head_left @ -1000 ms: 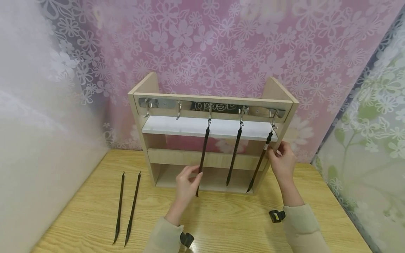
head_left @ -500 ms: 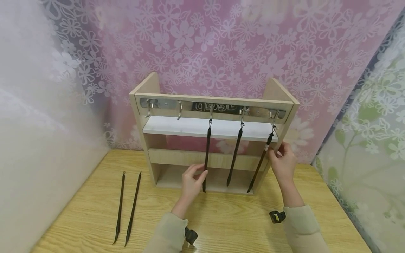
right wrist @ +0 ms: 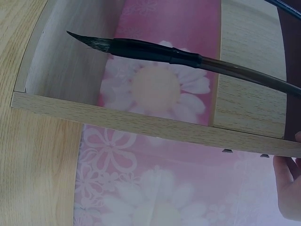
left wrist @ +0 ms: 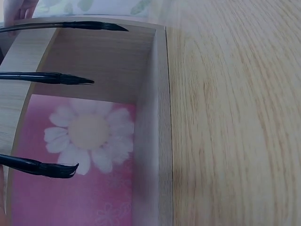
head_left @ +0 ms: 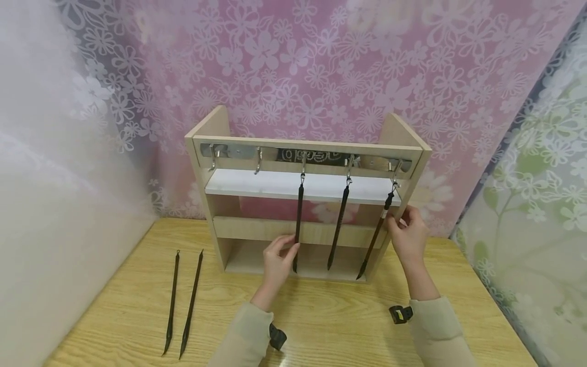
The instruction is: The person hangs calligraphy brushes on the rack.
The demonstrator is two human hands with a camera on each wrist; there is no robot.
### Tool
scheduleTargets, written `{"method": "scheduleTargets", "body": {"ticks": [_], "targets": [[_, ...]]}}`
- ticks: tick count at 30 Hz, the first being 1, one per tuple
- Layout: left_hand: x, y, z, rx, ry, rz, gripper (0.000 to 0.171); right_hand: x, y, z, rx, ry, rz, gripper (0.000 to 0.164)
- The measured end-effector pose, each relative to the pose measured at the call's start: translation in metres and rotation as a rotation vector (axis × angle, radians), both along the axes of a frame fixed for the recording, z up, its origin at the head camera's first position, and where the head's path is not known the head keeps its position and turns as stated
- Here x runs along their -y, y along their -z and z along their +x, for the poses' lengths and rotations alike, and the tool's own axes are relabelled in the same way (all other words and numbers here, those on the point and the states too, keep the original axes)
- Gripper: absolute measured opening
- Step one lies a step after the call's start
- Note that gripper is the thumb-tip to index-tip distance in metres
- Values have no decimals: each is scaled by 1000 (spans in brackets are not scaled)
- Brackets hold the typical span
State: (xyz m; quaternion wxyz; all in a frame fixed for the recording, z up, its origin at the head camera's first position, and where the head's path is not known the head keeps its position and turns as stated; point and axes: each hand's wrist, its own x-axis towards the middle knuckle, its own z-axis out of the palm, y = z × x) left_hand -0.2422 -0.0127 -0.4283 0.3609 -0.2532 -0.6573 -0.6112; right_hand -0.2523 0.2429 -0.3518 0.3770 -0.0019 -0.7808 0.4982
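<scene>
The middle brush [head_left: 299, 214] was dangling from the middle hook [head_left: 303, 162] on my head cam, close to upright, running from dead centre down toward 6 o'clock. Its lower end was pinched between thumb and fingers of the left hand [head_left: 277, 262], which came in from about 7 o'clock. The left wrist cam gave me a decent look at its dark tip, which had a little curl at the end.

The right hand [head_left: 409, 237] was well apart from the left, between 3 and 4 o'clock, clamped on the side panel of the wooden rack [head_left: 257, 229]. Its thumb sat just beside the end brush [head_left: 375, 234]; I couldn't tell if they touched.

That end brush hung off the hook furthest toward 3 o'clock, tip slanting toward 7. The neighbour brush [head_left: 338, 227] hung between it and the middle one, with a similar slant. All the hooks were on a shiny metal rail [head_left: 238, 151] across the rack's front.

Over at 8 o'clock, an outer brush [head_left: 172, 306] and an inner brush [head_left: 192, 300] lay side by side, not touching, on the wood-grain table [head_left: 330, 326]. A pink flowery backdrop [head_left: 316, 66] filled 12 o'clock.
</scene>
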Motion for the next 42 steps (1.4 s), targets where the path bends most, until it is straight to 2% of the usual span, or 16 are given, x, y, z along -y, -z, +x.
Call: {"method": "scheduleTargets", "body": {"ticks": [4, 9, 15, 24, 33, 42], "targets": [[1, 1, -2, -18, 2, -5, 18, 6, -8, 7, 7, 6, 6, 27], [1, 2, -2, -16, 11, 9, 17, 0, 0, -1, 18, 7, 6, 28], [1, 0, 0, -7, -1, 13, 17, 10, -13, 11, 29, 16, 22, 28], [4, 1, 0, -33, 19, 1, 19, -3, 5, -6, 2, -20, -32, 26], [6, -3, 5, -32, 65, -13, 20, -2, 5, -5, 9, 7, -17, 25], [12, -2, 8, 4, 75, -2, 21, -3, 6, -6, 22, 4, -15, 26]]}}
